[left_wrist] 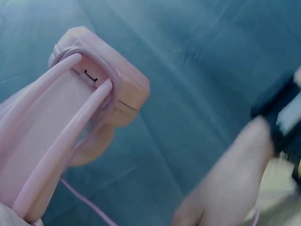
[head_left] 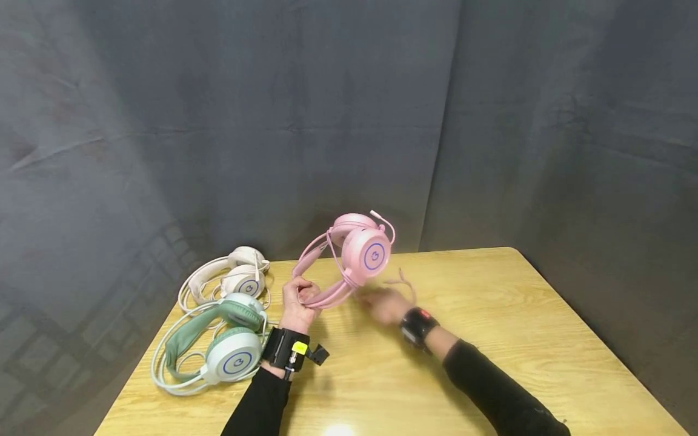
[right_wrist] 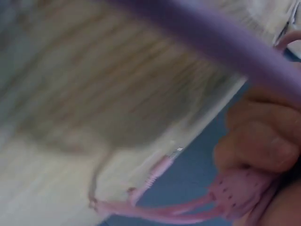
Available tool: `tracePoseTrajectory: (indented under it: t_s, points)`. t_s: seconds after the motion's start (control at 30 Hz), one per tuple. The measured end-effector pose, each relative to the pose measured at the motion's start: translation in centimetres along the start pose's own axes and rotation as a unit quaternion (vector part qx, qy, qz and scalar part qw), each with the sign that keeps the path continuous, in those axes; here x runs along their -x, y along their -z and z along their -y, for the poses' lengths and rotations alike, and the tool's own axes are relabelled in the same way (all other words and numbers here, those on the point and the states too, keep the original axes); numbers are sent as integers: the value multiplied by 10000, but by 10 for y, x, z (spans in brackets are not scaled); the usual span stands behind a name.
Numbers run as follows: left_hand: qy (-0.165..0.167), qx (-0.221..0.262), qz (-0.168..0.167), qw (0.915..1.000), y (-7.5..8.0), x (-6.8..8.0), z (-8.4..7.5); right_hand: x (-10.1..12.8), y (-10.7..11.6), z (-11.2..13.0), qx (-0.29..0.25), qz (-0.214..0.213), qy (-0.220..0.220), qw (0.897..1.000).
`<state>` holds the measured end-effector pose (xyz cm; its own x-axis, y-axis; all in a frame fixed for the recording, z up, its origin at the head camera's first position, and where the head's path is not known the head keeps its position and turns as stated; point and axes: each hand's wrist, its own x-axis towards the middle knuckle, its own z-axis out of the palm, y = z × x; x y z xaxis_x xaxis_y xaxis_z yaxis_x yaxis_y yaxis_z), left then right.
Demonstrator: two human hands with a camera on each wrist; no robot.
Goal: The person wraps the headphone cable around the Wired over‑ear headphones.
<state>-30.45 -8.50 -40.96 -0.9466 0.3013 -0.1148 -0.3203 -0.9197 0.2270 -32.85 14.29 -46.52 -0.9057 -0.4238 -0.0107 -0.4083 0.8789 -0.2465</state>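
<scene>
A pink headset (head_left: pixel 366 254) with a boom microphone is held up over the table, its headband in the grip of my left hand (head_left: pixel 297 303). In the left wrist view the twin tubes of its headband (left_wrist: pixel 63 136) run up to an ear cup (left_wrist: pixel 117 80). My right hand (head_left: pixel 388 306), blurred, is just below and right of the headset. Seen from the right wrist, its curled fingers (right_wrist: pixel 263 141) hold the pink cable at a dotted inline piece (right_wrist: pixel 242 193). The cable's split ends, one with a metal-tipped plug (right_wrist: pixel 164 165), hang past it.
On the left of the wooden table (head_left: pixel 534 339) lie a green and white headset (head_left: pixel 231 357) and, behind it, a cream headset (head_left: pixel 242 281). The green one is close beside my left wrist. Grey cloth (head_left: pixel 327 121) hangs behind the table.
</scene>
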Motion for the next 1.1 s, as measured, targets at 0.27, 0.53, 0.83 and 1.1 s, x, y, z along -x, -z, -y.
tracePoseTrajectory:
  t_s: [0.27, 0.53, 0.83, 1.1]
  points:
    - [205, 29, 167, 9996, -19, 4, 13, -4, 1, -14, 513, -287, -28, 9983]
    - [-677, -114, 407, 9968, -4, -10, 8, 20, 8, 1, 79, 15, 408, 9991]
    - [-1343, -874, -316, 9866, 1, -20, 6, 31, 11, 6, -799, -211, 607, 9947]
    - [-1896, -1298, -652, 9711, 7, -21, 5, 38, 17, 11, -1218, -439, 546, 9901]
